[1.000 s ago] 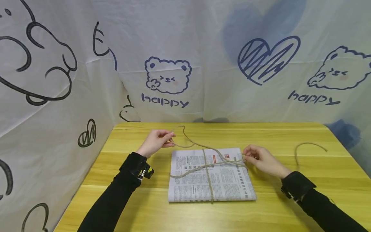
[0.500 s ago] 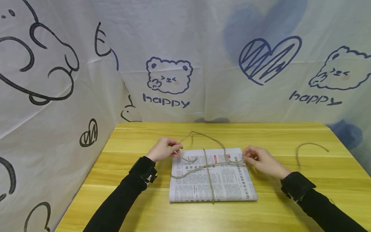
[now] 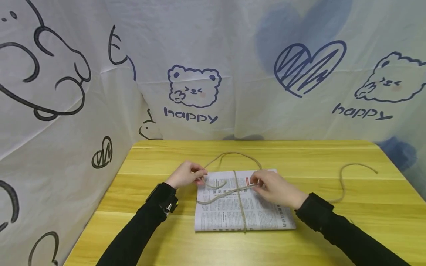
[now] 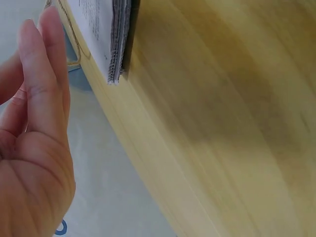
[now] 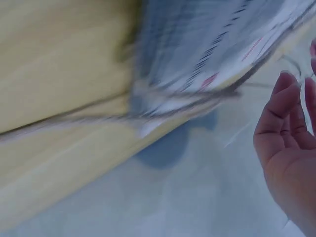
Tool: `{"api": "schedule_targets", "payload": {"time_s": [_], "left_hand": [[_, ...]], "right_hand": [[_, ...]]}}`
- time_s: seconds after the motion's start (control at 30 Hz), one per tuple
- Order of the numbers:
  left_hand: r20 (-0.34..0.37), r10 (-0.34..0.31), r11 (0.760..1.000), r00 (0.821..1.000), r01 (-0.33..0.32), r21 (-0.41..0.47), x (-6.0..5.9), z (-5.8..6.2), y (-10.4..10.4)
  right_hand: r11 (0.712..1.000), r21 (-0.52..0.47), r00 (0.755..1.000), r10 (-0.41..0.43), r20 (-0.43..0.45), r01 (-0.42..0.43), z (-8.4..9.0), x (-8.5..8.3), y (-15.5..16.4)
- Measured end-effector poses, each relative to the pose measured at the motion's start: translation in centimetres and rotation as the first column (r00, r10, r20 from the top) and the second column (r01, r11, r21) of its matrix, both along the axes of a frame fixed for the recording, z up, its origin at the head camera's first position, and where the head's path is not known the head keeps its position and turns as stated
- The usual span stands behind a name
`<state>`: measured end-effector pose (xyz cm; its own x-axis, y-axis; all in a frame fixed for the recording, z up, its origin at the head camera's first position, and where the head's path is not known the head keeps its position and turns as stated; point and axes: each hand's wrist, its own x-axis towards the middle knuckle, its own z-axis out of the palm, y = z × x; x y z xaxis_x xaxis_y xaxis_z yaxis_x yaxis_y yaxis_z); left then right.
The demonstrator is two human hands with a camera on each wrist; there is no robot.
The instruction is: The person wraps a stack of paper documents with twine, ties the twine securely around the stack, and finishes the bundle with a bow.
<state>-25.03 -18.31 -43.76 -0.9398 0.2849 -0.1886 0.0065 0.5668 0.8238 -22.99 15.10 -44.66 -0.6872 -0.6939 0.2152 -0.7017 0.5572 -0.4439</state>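
Note:
A stack of folded newspapers [image 3: 219,218] lies on the table, with jute twine [image 3: 241,210] running across it both ways. At the stack's far left corner my left hand [image 3: 186,174] pinches the twine between fingers and thumb. A short tail of it lies on the paper, and a loop arcs behind the stack. My right hand [image 3: 276,189] is over the stack's right half, fingers bent beside the crosswise strand. A gap shows between its fingertips and thumb in the head view. In the right wrist view the twine is blurred and its fingers [image 5: 276,108] appear apart from it.
A free length of twine curls on the wooden table [image 3: 332,229] at the right. White cloth [image 3: 246,92] with drawn bears and hearts hangs behind the table and along its left side.
My right hand has moved left from the stack's right edge to over the paper. My left hand moved right and slightly nearer with the twine, then stayed almost still. The loop has settled behind the stack.

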Motion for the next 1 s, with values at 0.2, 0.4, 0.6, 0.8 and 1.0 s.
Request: {"api": "schedule_targets", "payload": {"time_s": [0.2, 0.4, 0.6, 0.8, 1.0], "left_hand": [[0.022, -0.005, 1.0, 1.0, 0.005, 0.028, 0.1, -0.3, -0.1], [0.033, -0.014, 0.999, 0.999, 0.013, 0.032, 0.4, -0.5, -0.3], [0.026, -0.017, 0.999, 1.0, 0.016, 0.038, 0.6, -0.6, -0.3], [0.038, -0.017, 0.999, 0.999, 0.016, 0.035, 0.5, -0.7, -0.6], [0.053, -0.002, 0.999, 0.999, 0.0, 0.038, 0.4, -0.8, -0.7]], "right_hand": [[0.981, 0.163, 0.988, 0.121, -0.1, -0.103, -0.7, -0.4, -3.1], [0.969, 0.232, 0.969, 0.138, -0.203, -0.089, -1.9, -0.6, -4.3], [0.974, 0.214, 0.955, 0.129, -0.268, -0.071, -2.4, -0.7, -4.5], [0.986, 0.142, 0.995, 0.093, -0.042, -0.086, -2.0, -1.0, -4.2], [0.995, 0.053, 0.976, 0.066, 0.208, -0.079, -1.5, -1.6, -4.3]]}}
